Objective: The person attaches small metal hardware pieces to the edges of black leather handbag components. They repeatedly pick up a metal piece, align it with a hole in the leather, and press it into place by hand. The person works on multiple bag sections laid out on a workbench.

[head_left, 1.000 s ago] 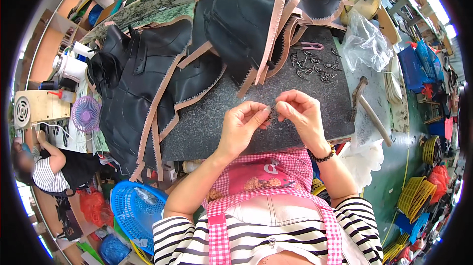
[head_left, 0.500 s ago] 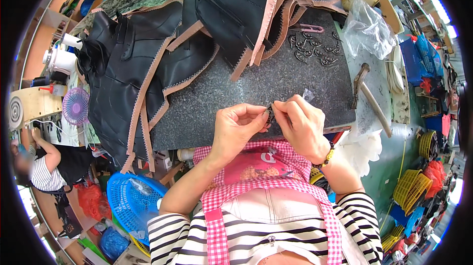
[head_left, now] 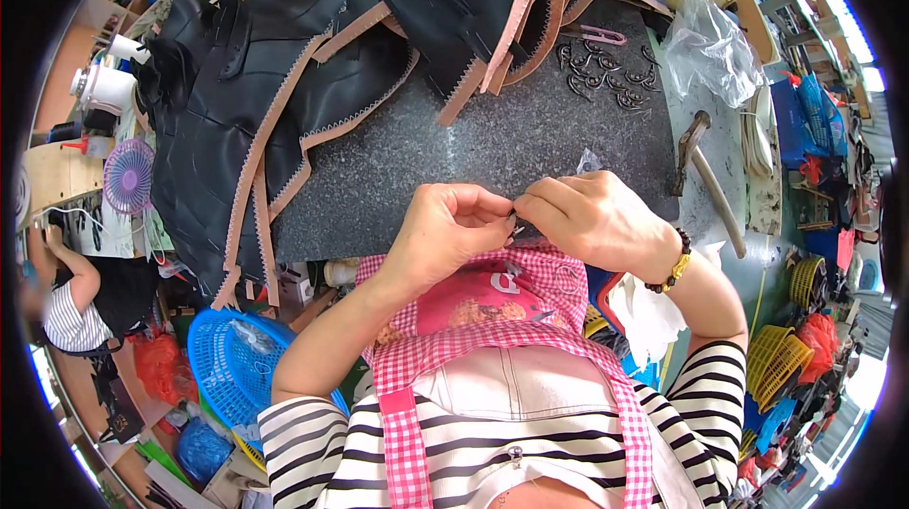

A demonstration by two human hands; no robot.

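Observation:
My left hand (head_left: 445, 230) and my right hand (head_left: 597, 220) meet fingertip to fingertip above the near edge of the dark speckled stone slab (head_left: 407, 163). Both are closed in a pinch. A small dark piece shows only as a speck between the fingertips, too covered to name. Farther back on the slab, to the right, lie several small curved dark metal pieces (head_left: 606, 78) beside a pink-handled tool (head_left: 603, 35). Large black leather-like pieces (head_left: 237, 121) with brown zigzag-cut edging are heaped to the left and at the back.
A hammer (head_left: 715, 192) lies right of the slab, near a crumpled clear plastic bag (head_left: 715, 45). A small clear scrap (head_left: 589, 160) rests just beyond my right hand. A purple fan (head_left: 129, 176) stands at the left, and a blue basket (head_left: 237, 367) sits lower left. Another person (head_left: 76, 310) works at far left.
My right hand has rolled over, its back now more upward, and its forearm has swung outward to the right. The fingertips stay together, and the small dark piece shows less.

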